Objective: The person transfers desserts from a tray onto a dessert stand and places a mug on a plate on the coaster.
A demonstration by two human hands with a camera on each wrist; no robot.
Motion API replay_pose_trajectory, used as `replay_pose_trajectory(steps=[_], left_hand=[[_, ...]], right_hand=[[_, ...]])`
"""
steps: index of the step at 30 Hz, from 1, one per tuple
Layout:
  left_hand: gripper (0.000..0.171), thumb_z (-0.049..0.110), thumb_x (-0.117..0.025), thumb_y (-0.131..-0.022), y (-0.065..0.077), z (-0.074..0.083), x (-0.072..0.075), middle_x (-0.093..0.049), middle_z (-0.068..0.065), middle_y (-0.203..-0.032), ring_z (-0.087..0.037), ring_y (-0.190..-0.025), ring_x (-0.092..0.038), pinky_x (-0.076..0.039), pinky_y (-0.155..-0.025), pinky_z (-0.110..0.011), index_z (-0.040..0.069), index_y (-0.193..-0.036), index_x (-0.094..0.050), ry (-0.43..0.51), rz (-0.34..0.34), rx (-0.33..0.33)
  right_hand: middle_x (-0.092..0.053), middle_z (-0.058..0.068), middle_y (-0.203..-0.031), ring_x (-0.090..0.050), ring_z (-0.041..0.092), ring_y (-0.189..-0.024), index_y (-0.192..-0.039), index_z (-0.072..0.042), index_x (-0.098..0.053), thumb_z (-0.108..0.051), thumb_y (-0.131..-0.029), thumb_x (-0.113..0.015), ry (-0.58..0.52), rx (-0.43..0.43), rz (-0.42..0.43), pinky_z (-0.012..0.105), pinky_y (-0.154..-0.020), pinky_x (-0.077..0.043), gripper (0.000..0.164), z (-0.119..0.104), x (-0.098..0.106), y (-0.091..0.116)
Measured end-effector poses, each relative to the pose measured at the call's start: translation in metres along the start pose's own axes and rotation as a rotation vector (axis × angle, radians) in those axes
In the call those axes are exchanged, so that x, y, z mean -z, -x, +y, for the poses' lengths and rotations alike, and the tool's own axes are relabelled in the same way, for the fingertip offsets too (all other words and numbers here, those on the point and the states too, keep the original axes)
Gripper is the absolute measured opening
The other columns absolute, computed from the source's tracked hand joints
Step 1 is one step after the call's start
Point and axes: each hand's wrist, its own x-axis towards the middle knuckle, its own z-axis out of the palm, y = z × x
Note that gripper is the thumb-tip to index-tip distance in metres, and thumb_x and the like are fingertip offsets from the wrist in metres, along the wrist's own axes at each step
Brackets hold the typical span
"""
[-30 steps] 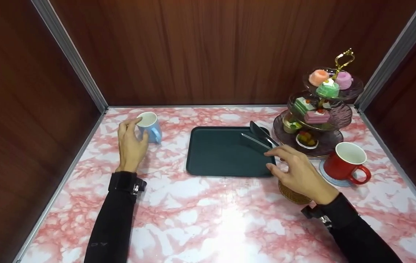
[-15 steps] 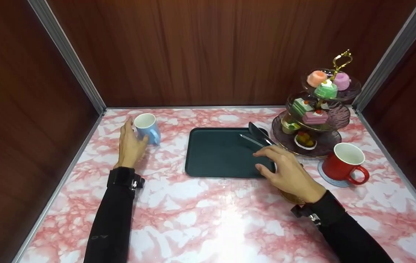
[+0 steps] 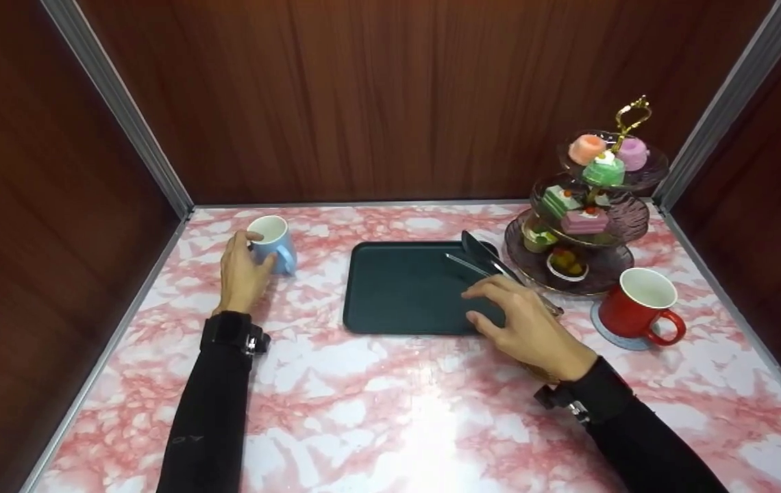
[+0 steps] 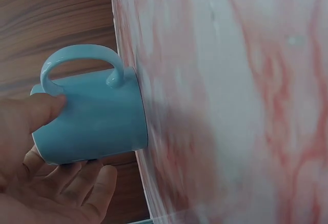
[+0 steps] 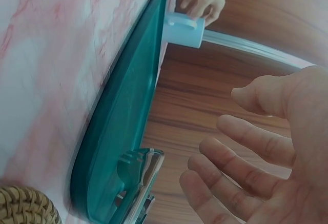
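A light blue mug (image 3: 279,246) stands upright at the back left of the table, its handle turned to the right. My left hand (image 3: 241,279) holds the mug from its left side; in the left wrist view the thumb lies on the wall near the handle, and the fingers bend against the opposite side. My right hand (image 3: 527,327) hovers with spread, loosely bent fingers over the right front corner of a dark green tray (image 3: 397,294), holding nothing. Across the tray's right edge lie tongs-like utensils (image 3: 476,248) with a black head and metal handle, partly hidden by that hand.
A three-tier glass stand (image 3: 610,267) bearing several small cakes is at the back right. A red mug (image 3: 627,311) sits on a grey-blue coaster (image 3: 603,329) in front of it. Below my right hand is a woven coaster (image 5: 28,206). Wooden walls (image 3: 363,103) enclose the back and sides.
My left-hand fingers have moved from over the blue mug's rim to round its side. My right hand has drifted left, farther over the tray. The head view has shifted slightly.
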Motion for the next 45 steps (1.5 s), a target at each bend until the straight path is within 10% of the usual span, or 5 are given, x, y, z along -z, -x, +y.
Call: replay_pose_trajectory(steps=[31, 45], left_hand=[[0.043, 0.03, -0.078, -0.07, 0.013, 0.004, -0.004, -0.05, -0.013, -0.118, -0.028, -0.109, -0.048, -0.038, -0.096, -0.042, 0.009, -0.102, -0.058, -0.044, 0.01, 0.049], [0.038, 0.03, -0.084, -0.058, 0.029, 0.026, -0.01, -0.061, -0.01, -0.094, -0.025, -0.093, -0.055, -0.044, -0.085, -0.041, 0.009, -0.084, -0.067, -0.053, 0.124, -0.002]], right_hand=[[-0.058, -0.01, -0.113, -0.053, 0.001, -0.108, -0.113, -0.032, -0.06, -0.033, -0.082, -0.066, -0.006, 0.112, 0.048, 0.028, -0.09, -0.046, 0.032, -0.015, -0.016, -0.024], [-0.058, -0.012, -0.112, -0.052, -0.001, -0.107, -0.113, -0.036, -0.058, -0.033, -0.082, -0.066, -0.018, 0.09, 0.051, 0.027, -0.087, -0.046, 0.033, -0.019, -0.02, -0.027]])
